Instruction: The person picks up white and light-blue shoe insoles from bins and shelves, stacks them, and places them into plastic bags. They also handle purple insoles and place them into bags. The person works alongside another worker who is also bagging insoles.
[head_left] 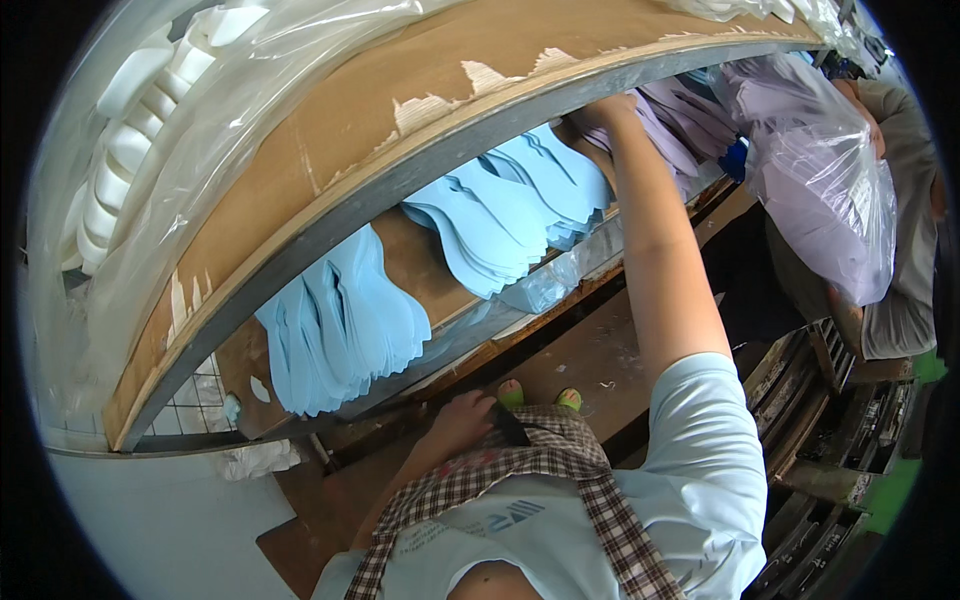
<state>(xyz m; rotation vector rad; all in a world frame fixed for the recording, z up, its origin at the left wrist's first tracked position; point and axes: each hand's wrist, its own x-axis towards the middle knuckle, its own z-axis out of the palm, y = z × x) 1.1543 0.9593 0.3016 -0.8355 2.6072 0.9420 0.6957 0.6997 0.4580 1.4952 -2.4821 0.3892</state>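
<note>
My right arm stretches up and away to the shelf, where my right hand (608, 108) touches or is just beside a stack of lilac sole-shaped sheets (655, 135). The fingers are largely hidden by the shelf edge, so their grip does not show. My left hand (465, 420) is low in front of the checked apron (520, 462), its fingers curled beside a dark flat piece (510, 425) that I cannot make out. Light-blue sole-shaped sheets lie fanned on the shelf in several stacks: one at left (345, 325), others at the middle (480, 225) and farther right (555, 180).
Above the stacks runs a wooden upper board (330, 130) with a grey metal edge and peeling surface. White curved pieces (130, 145) sit under clear plastic at far left. At right, another person (885, 200) is beside a clear bag of lilac sheets (825, 190). Dark racks (820, 450) stand lower right.
</note>
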